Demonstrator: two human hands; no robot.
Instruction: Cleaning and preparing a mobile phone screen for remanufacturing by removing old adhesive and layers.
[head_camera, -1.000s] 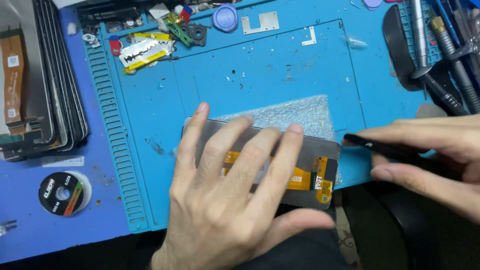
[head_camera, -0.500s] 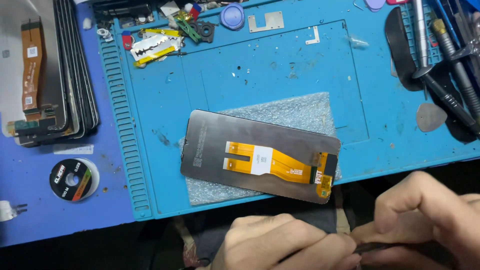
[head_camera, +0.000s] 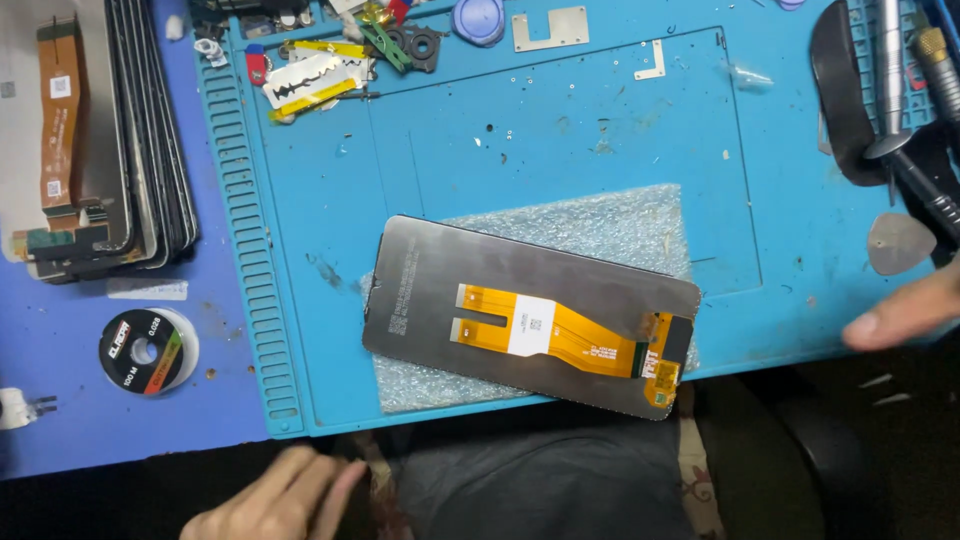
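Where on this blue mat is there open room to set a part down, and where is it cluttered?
The blue mat is bare between the phone screen panel on bubble wrap and the razor blade clutter along the top edge. The right edge is crowded with tools and a pick, near the right hand.

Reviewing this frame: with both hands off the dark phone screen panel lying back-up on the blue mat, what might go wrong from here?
1. The dark phone screen panel overhangs the blue silicone work mat's near edge at its lower right corner; a knock may tip it off.
2. Its orange flex ribbon lies exposed on top, so a returning right hand might snag it.
3. Small loose specks on the mat may scratch the glass.
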